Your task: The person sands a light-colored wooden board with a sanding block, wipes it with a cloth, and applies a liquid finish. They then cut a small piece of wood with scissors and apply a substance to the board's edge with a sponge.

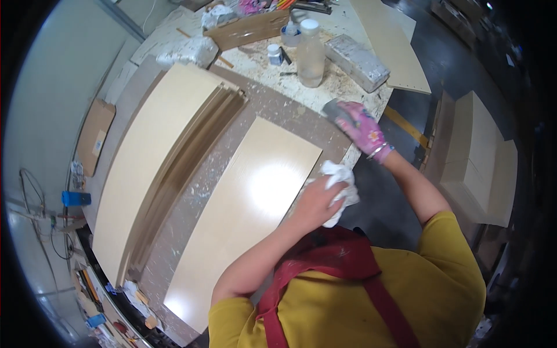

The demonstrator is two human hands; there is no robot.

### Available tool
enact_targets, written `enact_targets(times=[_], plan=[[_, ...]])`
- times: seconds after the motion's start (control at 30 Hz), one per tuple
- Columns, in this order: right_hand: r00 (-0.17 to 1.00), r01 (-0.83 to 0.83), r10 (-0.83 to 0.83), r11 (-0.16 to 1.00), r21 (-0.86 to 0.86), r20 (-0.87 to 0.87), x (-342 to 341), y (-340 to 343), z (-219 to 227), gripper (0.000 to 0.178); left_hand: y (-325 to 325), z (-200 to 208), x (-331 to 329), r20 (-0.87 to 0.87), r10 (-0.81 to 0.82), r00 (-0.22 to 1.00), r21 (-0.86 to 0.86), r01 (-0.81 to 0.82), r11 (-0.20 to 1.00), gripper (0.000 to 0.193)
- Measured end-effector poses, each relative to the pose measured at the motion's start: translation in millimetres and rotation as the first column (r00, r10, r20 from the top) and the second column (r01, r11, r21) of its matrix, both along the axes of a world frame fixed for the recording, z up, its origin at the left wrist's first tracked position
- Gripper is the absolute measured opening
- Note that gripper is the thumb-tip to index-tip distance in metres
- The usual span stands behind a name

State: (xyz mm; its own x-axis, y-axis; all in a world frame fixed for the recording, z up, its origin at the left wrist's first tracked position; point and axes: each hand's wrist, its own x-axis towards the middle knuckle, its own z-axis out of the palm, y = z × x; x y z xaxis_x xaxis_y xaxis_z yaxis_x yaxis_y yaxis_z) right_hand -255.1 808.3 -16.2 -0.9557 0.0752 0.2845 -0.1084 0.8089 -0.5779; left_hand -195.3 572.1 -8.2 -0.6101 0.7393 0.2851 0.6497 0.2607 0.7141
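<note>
A curved-edged pale wooden panel [249,185] lies flat and glossy on the worktable in front of me. My bare left hand [319,200] is closed around a crumpled white cloth [339,180] beside the panel's near right edge. Farther out, my right hand [365,130] wears a pink flowered glove and is at the table's right edge. Grey shows at its finger end; blur hides whether that is the glove's coating or something held. To the left stands a stack of similar curved panels [156,145].
Behind the panels are a clear bottle with a white cap [311,55], a small white bottle [275,55], a wrapped grey block [357,61] and a cardboard box [249,30]. More boards [476,156] stand off to the right, below the table's edge.
</note>
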Motion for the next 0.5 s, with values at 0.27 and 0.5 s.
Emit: enact_targets(times=[0.27, 0.5], plan=[[0.987, -0.035, 0.091, 0.927, 0.373, -0.132, -90.1, -83.0, -8.8, 0.051, -159.3, -0.4, -118.8, -0.256, 0.701, 0.666, -0.012, -0.727, 0.687, 0.036], [0.988, -0.129, 0.121, 0.989, -0.079, -0.092, -10.4, -65.5, -12.6, 0.048, -232.0, -42.2, -139.1, -0.411, 0.579, 0.705, -0.293, -0.703, 0.648, 0.039]])
